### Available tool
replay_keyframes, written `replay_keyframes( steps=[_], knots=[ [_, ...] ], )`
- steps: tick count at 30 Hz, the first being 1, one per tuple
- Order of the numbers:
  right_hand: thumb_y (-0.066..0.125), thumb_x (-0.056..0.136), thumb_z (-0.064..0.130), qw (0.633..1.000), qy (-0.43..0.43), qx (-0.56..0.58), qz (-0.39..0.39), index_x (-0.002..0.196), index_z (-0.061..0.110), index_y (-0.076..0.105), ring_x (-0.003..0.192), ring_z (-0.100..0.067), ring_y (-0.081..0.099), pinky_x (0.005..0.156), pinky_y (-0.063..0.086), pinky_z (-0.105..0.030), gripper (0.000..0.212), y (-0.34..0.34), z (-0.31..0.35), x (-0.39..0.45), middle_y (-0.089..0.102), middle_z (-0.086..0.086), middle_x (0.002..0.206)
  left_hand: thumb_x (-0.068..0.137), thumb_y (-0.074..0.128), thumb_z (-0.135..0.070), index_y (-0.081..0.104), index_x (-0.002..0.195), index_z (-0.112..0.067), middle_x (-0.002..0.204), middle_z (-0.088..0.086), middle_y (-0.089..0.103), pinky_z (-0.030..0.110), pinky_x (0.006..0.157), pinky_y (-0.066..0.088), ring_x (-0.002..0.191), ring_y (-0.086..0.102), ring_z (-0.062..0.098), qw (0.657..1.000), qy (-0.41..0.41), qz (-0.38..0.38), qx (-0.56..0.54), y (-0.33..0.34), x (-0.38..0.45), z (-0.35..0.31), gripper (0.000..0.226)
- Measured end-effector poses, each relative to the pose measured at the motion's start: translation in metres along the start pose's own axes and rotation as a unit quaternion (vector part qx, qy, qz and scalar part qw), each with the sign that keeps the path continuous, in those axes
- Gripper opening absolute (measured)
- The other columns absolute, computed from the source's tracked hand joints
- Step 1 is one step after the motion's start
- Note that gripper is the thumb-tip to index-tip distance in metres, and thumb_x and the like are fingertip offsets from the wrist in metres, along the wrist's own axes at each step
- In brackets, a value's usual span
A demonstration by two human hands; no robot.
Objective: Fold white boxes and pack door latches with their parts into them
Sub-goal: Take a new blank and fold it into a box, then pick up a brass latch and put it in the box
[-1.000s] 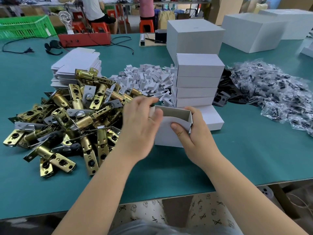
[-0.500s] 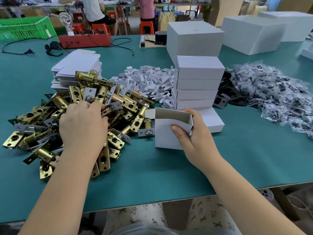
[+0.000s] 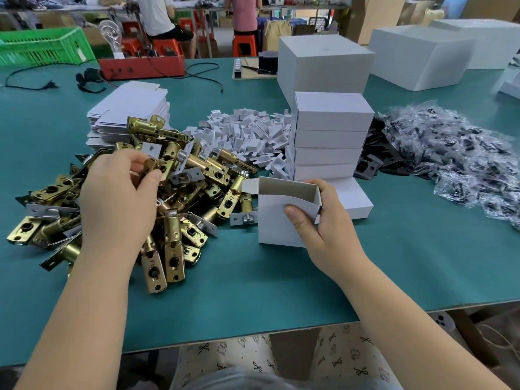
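Observation:
An open white box (image 3: 277, 220) stands on the green table (image 3: 253, 291), its top flaps up. My right hand (image 3: 323, 223) grips its right side, thumb on the front wall. My left hand (image 3: 118, 198) is over a big pile of brass door latches (image 3: 183, 209) at the left and pinches one brass latch (image 3: 157, 166) between thumb and fingers. A stack of closed white boxes (image 3: 332, 136) rises just behind the open box. Flat unfolded box blanks (image 3: 129, 108) lie behind the latches.
A heap of small white card inserts (image 3: 247, 133) lies mid-table. Clear bags of dark parts (image 3: 455, 153) spread at the right, with black plates (image 3: 368, 164) beside the stack. Large white cartons (image 3: 323, 63) stand behind. A red tool box (image 3: 140, 67) and cables lie far left.
My left hand left the open box, moved left onto the latch pile and then took hold of one latch near the pile's top. My right hand kept holding the box.

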State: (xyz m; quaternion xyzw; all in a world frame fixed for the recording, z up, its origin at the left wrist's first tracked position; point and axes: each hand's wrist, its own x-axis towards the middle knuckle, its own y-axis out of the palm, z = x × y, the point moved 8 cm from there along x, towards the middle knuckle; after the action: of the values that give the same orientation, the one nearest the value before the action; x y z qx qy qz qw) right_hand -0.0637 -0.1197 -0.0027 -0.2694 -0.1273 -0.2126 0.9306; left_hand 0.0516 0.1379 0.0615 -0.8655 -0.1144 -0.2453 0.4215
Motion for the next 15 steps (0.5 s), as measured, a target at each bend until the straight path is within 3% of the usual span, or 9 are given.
replay_keyframes(
  steps=[2, 4, 6, 9, 12, 15],
  knots=[
    [0.05, 0.084, 0.053, 1.0, 0.001, 0.002, 0.0, 0.123, 0.029, 0.041, 0.097, -0.002, 0.052, 0.08, 0.048, -0.026, 0.047, 0.0, -0.001, 0.001, 0.05, 0.026, 0.105, 0.092, 0.06, -0.027, 0.064, 0.111, -0.02, 0.108, 0.007, 0.064, 0.049, 0.087, 0.051, 0.097, 0.06, 0.025, 0.998, -0.014, -0.012, -0.064, -0.009, 0.002, 0.0, 0.02],
    [0.05, 0.084, 0.054, 1.0, 0.001, 0.003, -0.001, 0.123, 0.028, 0.042, 0.096, -0.003, 0.053, 0.079, 0.048, -0.025, 0.047, 0.0, -0.001, 0.001, 0.051, 0.025, 0.104, 0.088, 0.06, -0.035, 0.06, 0.097, -0.046, 0.103, -0.001, 0.065, 0.053, 0.082, 0.055, 0.095, 0.065, 0.024, 0.986, -0.028, -0.012, -0.165, -0.019, 0.005, -0.008, 0.013],
    [0.05, 0.084, 0.054, 1.0, -0.003, 0.008, 0.0, 0.118, 0.035, 0.04, 0.096, -0.001, 0.053, 0.076, 0.047, -0.022, 0.039, 0.0, 0.0, 0.001, 0.052, 0.025, 0.103, 0.083, 0.06, -0.041, 0.058, 0.082, -0.055, 0.095, -0.012, 0.066, 0.046, 0.075, 0.059, 0.089, 0.069, 0.014, 0.972, -0.037, -0.011, -0.232, -0.023, 0.012, -0.019, 0.013],
    [0.051, 0.084, 0.053, 1.0, -0.008, 0.016, 0.002, 0.107, 0.046, 0.038, 0.095, 0.004, 0.053, 0.07, 0.045, -0.013, 0.028, 0.0, 0.002, 0.0, 0.053, 0.025, 0.1, 0.088, 0.065, -0.028, 0.059, 0.083, -0.045, 0.088, -0.017, 0.066, 0.023, 0.064, 0.059, 0.077, 0.066, -0.005, 0.957, -0.032, 0.004, -0.287, -0.014, 0.022, -0.039, 0.019],
    [0.052, 0.084, 0.053, 1.0, -0.01, 0.019, 0.001, 0.112, 0.042, 0.037, 0.095, 0.005, 0.053, 0.07, 0.043, -0.01, 0.033, -0.001, 0.003, 0.0, 0.052, 0.026, 0.102, 0.09, 0.066, -0.017, 0.062, 0.089, -0.033, 0.092, -0.011, 0.069, 0.031, 0.079, 0.06, 0.089, 0.07, 0.009, 0.932, -0.024, 0.06, -0.358, 0.008, 0.025, -0.06, 0.017],
    [0.053, 0.084, 0.051, 0.999, -0.01, 0.036, 0.004, 0.115, 0.039, 0.038, 0.093, 0.012, 0.053, 0.07, 0.042, -0.005, 0.037, -0.001, 0.002, 0.001, 0.052, 0.029, 0.101, 0.091, 0.06, -0.006, 0.061, 0.094, -0.018, 0.085, -0.009, 0.071, 0.035, 0.084, 0.058, 0.092, 0.07, 0.016, 0.843, -0.002, 0.137, -0.52, 0.022, 0.021, -0.087, 0.013]
  ],
)
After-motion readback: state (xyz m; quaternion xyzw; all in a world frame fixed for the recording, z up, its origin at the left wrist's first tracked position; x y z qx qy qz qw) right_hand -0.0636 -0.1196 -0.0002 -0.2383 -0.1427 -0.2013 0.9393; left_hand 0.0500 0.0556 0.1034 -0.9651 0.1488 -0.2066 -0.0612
